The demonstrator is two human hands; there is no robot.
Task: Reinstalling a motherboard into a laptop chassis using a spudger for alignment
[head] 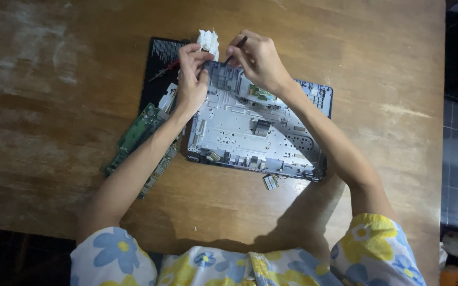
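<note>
At the left, a green circuit board [136, 139] lies slanted on the wooden counter [54, 106], just beside a black panel [157, 71] that carries a thin red-handled tool [164, 71]. Next comes the left hand [191, 79], fingers curled together and pinched at the far left corner of an opened laptop chassis [250, 130], its bare silver metal frame facing up. A crumpled white tissue [208, 41] sits on the counter just beyond that corner, close to the fingertips of both hands. The right hand [258, 59] is closed around a slim dark tool [235, 48], held like a pen with its tip down on the chassis's far edge. A small loose green part [270, 181] hangs off the chassis's near edge. Floral sleeves [375, 246] show at the bottom.
</note>
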